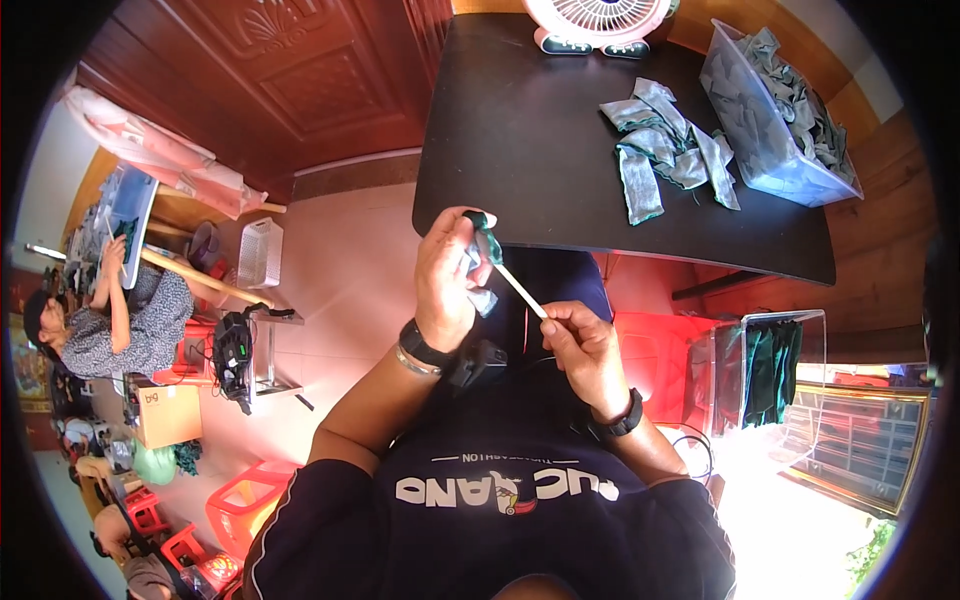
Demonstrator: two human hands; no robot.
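Note:
Over my lap, just off the near edge of the black table [520, 130], my left hand [447, 265] is closed on a dark green and silvery fabric strip [488, 240]. Part of that strip hangs below the fingers. In my right hand [585, 350], a thin pale stick [522, 292] is pinched between thumb and fingers. Its far end meets the green cloth at my left hand; whether it goes inside the cloth, I cannot tell. A loose pile of similar grey-green strips [672, 145] lies on the table to the right.
A clear plastic bin [755, 150] full of such strips stands at the table's right end, and a pink fan [600, 25] at its back. Green cloth hangs in a clear box [785, 370] beside a red stool [655, 365]. At far left another person [130, 320] handles green cloth.

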